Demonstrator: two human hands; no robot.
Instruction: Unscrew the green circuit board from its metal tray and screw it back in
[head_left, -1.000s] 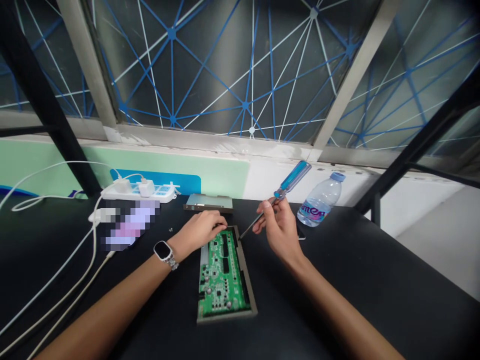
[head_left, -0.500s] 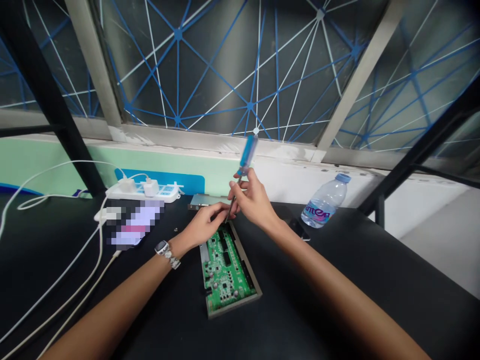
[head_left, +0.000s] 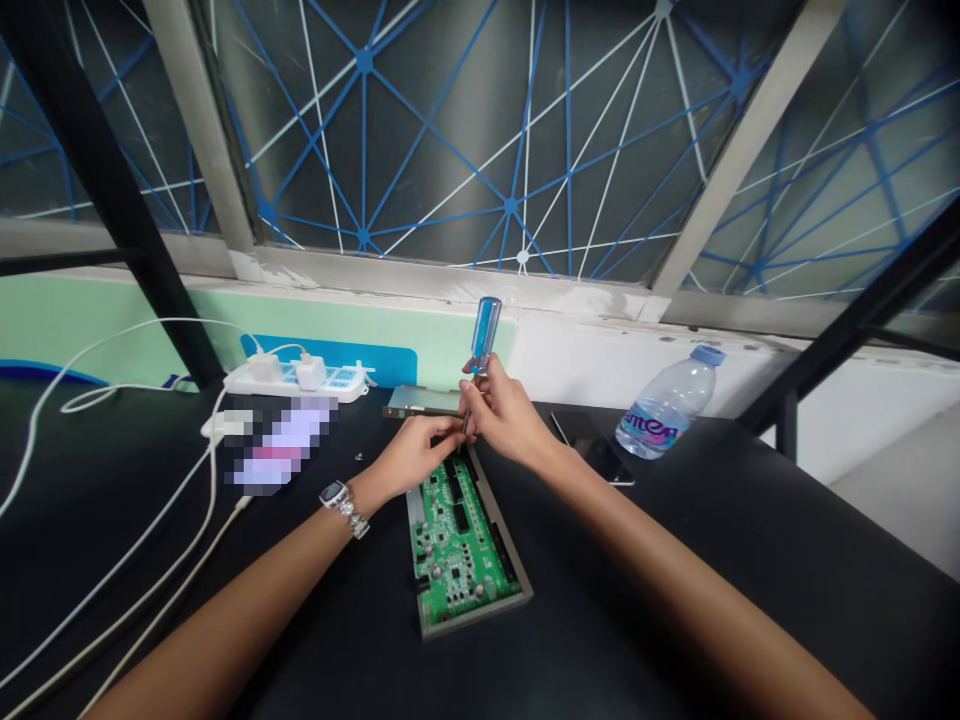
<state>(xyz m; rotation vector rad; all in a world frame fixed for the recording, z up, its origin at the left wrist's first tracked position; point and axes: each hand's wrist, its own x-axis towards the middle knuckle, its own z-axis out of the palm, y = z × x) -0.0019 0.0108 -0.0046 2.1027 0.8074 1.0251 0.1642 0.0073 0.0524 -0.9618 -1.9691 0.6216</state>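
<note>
A screwdriver (head_left: pixel 486 328) with a clear blue handle stands nearly upright, tilted a little to the right, over the far end of a green circuit board (head_left: pixel 457 540). My right hand (head_left: pixel 504 412) is closed round it just below the handle. The fingertips of my left hand (head_left: pixel 412 458) pinch the lower shaft close to the board, and a watch (head_left: pixel 334 494) sits on that wrist. The board lies in a shallow metal frame (head_left: pixel 504 530) on the black table. Fingers hide the screwdriver's tip and the board's far edge.
Behind my hands lies a flat metal part (head_left: pixel 424 400). To the left are a power strip (head_left: pixel 330 380), white cables (head_left: pixel 214 430), a blurred-out phone (head_left: pixel 281 450) and tiny screws (head_left: pixel 359 457). Right of my hands lie a dark phone (head_left: pixel 600 460) and a water bottle (head_left: pixel 667 405).
The screwdriver's handle has come down and slightly left, so the tool stands more upright. Both hands stay at the board's far end. The whole view has shifted a little.
</note>
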